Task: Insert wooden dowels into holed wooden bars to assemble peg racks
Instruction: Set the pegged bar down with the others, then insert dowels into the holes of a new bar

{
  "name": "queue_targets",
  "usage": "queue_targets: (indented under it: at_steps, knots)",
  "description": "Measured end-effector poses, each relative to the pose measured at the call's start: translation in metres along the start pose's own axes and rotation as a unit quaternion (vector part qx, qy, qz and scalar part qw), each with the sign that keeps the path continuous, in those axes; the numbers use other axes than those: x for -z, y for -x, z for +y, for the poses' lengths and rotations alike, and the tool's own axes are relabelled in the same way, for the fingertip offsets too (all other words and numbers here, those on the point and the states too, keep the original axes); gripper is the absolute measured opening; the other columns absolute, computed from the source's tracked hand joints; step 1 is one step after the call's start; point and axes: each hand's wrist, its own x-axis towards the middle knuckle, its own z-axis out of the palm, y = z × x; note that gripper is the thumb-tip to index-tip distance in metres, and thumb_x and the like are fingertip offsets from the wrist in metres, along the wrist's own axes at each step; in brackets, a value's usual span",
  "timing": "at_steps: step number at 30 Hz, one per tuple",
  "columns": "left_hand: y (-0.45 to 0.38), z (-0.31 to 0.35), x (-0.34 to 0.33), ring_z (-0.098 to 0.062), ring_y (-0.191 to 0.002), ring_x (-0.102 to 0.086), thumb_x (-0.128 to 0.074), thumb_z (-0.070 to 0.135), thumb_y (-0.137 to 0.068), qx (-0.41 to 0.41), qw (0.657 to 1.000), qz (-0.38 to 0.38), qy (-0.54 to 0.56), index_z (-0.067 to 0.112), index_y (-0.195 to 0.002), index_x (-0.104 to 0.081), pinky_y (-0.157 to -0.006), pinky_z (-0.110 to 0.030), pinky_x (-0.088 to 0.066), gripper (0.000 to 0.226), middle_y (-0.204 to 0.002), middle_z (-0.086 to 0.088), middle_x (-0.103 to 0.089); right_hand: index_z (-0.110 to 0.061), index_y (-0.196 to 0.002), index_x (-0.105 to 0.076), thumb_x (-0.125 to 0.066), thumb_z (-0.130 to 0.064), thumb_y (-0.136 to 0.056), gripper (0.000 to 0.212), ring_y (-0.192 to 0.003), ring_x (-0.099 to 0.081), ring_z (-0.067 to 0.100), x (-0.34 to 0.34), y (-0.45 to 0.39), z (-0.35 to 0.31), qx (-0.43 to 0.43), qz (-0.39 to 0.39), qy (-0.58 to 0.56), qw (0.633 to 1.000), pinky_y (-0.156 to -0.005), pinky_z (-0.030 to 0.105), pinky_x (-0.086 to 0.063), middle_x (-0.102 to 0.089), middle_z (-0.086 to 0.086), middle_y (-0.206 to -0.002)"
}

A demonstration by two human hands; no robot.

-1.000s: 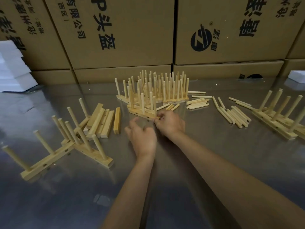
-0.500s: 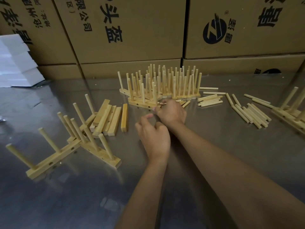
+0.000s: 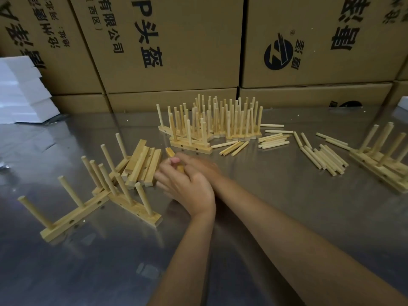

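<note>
Dowels (image 3: 321,159), bars (image 3: 141,164) and peg racks (image 3: 220,120) all pale yellow-tan bare wood, table (image 3: 287,217) dull grey reflective steel, cartons (image 3: 176,40) brown cardboard with black print and round logo, foam blocks (image 3: 19,89) plain white.

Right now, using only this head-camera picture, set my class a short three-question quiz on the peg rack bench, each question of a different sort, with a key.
1. True or false: both hands, the left hand and the right hand, meet at one wooden bar.
2. Multiple choice: the pile of plain bars lies (A) left of the hands, (B) right of the hands, (C) on the cardboard boxes.
3. Fill in: the loose dowels lie flat on the ______ table.

Key: 1 true; 2 A; 3 metal.
</note>
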Motion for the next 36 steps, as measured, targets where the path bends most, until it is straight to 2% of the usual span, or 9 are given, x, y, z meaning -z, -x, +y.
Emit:
queue_targets:
  at_steps: [4, 7, 10, 13, 18, 22, 25, 28, 36]
  knots:
    - [-0.002, -0.002, 0.0, -0.014, -0.105, -0.034, -0.055, 0.0, -0.085, -0.022, 1.0, -0.022, -0.005, 0.018, -0.099, -0.046, -0.092, -0.022, -0.018, 0.024, -0.11, 0.0, -0.041, -0.023, -0.102, -0.044, -0.051, -0.03, -0.097, 0.011, -0.075, -0.054, 0.017, -0.009, 0.024, 0.009, -0.073, 0.089, -0.126, 0.985, -0.062, 0.031, -0.038, -0.056, -0.002, -0.081]
    - [-0.004, -0.004, -0.001, -0.018, -0.109, -0.038, -0.05, -0.001, -0.089, 0.043, 0.997, -0.056, 0.027, 0.014, -0.11, -0.049, -0.09, -0.02, -0.023, 0.027, -0.114, -0.001, -0.037, -0.021, -0.109, -0.046, -0.057, -0.02, -0.097, 0.017, -0.059, -0.044, 0.012, -0.009, 0.055, 0.017, -0.116, 0.197, -0.309, 0.923, -0.056, 0.028, -0.035, -0.049, -0.003, -0.067]
    - [-0.006, -0.004, -0.002, -0.023, -0.107, -0.055, -0.045, 0.018, -0.102, 0.175, 0.965, -0.174, 0.091, 0.015, -0.138, -0.045, -0.087, -0.031, -0.044, 0.036, -0.113, 0.001, -0.05, -0.022, -0.116, -0.043, -0.057, -0.013, -0.098, 0.025, -0.055, -0.042, 0.005, -0.002, 0.087, 0.02, -0.107, 0.197, -0.422, 0.878, -0.054, 0.019, -0.036, -0.052, -0.005, -0.065]
    - [-0.001, -0.001, -0.004, -0.023, -0.097, -0.065, -0.047, 0.034, -0.104, 0.228, 0.912, -0.302, 0.161, 0.015, -0.13, -0.056, -0.083, -0.036, -0.052, 0.034, -0.102, -0.004, -0.066, -0.019, -0.118, -0.044, -0.061, -0.008, -0.095, 0.031, -0.054, -0.046, 0.0, -0.002, 0.112, 0.016, -0.097, 0.197, -0.443, 0.869, -0.057, 0.015, -0.039, -0.053, -0.01, -0.063]
    - [0.017, 0.001, -0.006, -0.019, -0.07, -0.061, -0.06, 0.027, -0.098, 0.215, 0.89, -0.386, 0.113, 0.018, -0.088, -0.064, -0.069, -0.034, -0.05, 0.013, -0.067, 0.002, -0.061, -0.031, -0.104, -0.053, -0.069, -0.025, -0.086, 0.025, -0.068, -0.053, 0.006, 0.006, 0.145, 0.019, -0.055, 0.276, -0.142, 0.949, -0.061, 0.025, -0.044, -0.054, -0.009, -0.076]
    - [0.019, 0.004, -0.005, -0.019, -0.053, -0.063, -0.049, 0.02, -0.104, 0.244, 0.862, -0.415, 0.157, 0.012, -0.114, -0.055, -0.049, -0.032, -0.056, 0.014, -0.082, -0.011, -0.069, -0.032, -0.11, -0.06, -0.053, -0.057, -0.089, 0.033, -0.09, -0.049, 0.0, 0.027, 0.165, 0.044, -0.051, 0.299, -0.012, 0.953, -0.076, 0.031, -0.048, -0.053, -0.019, -0.096]
    - [0.02, 0.005, -0.006, -0.024, -0.047, -0.061, -0.038, 0.023, -0.108, 0.241, 0.844, -0.45, 0.166, 0.028, -0.132, -0.039, -0.047, -0.035, -0.056, 0.024, -0.09, -0.018, -0.072, -0.017, -0.131, -0.054, -0.051, -0.044, -0.095, 0.044, -0.123, -0.047, 0.024, 0.056, 0.183, 0.101, -0.166, 0.304, 0.137, 0.928, -0.101, 0.04, -0.038, -0.054, 0.003, -0.129]
    - [0.018, 0.004, -0.008, -0.024, -0.045, -0.058, -0.033, 0.024, -0.11, 0.239, 0.836, -0.46, 0.177, 0.024, -0.138, -0.034, -0.043, -0.033, -0.054, 0.029, -0.089, -0.021, -0.073, -0.021, -0.148, -0.038, -0.042, -0.044, -0.1, 0.053, -0.148, -0.019, 0.022, 0.079, 0.2, 0.155, -0.284, 0.211, 0.204, 0.913, -0.115, 0.046, -0.021, -0.029, 0.001, -0.159]
    - [0.014, 0.001, -0.013, -0.021, -0.04, -0.057, -0.029, 0.023, -0.11, 0.265, 0.825, -0.461, 0.19, 0.012, -0.138, -0.036, -0.037, -0.028, -0.051, 0.031, -0.074, -0.021, -0.07, -0.023, -0.107, -0.07, -0.056, -0.031, -0.094, 0.02, -0.139, -0.038, 0.02, 0.075, 0.2, 0.168, -0.229, 0.266, 0.214, 0.912, -0.102, 0.037, -0.022, -0.064, -0.007, -0.128]
